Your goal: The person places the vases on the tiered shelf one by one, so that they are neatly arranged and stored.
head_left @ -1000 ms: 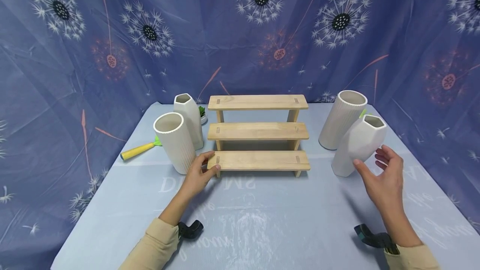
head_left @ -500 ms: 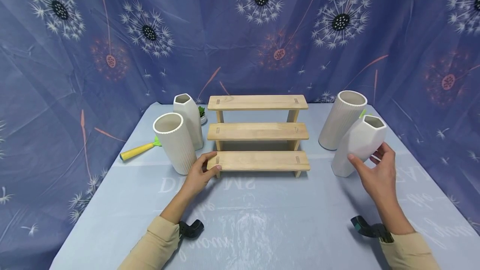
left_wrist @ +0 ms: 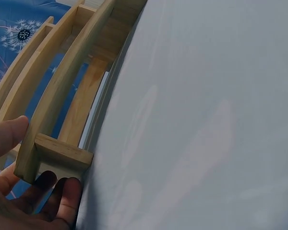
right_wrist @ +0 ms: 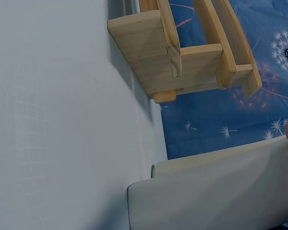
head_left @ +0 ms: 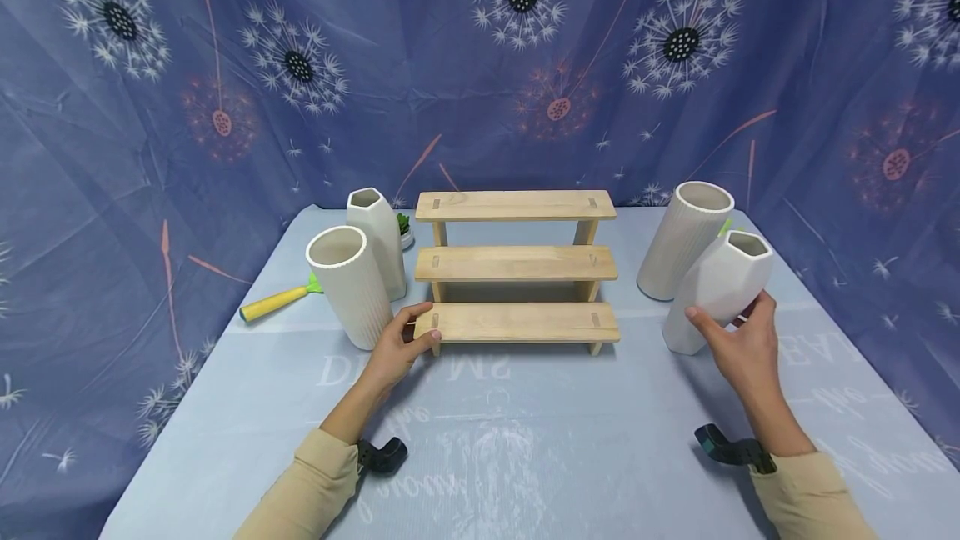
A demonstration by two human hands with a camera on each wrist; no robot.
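From where I stand, the person's left hand (head_left: 393,348) is clamped on the near left corner of the rack (head_left: 517,323), thumb at the front edge, other fingers round the end. The right hand (head_left: 741,352) holds the faceted vase (head_left: 720,282) on the right, thumb in front and fingers behind; the vase stands on the counter (head_left: 525,457), just in front of a ribbed vase (head_left: 678,248).

The grip on the vase looks low, well below its wide shoulder. If it were raised like that, I judge it could tip top-first, and a smooth glaze might slip. Nudged backward, it could knock the ribbed one – both are tall on small bases.

Over on the left, the hand sits just beside another ribbed vase (head_left: 348,286); I can't tell whether they touch. A careless sweep outward could topple it into its neighbour (head_left: 382,240). And the rack looks light – an uneven tug at that corner might skew it.
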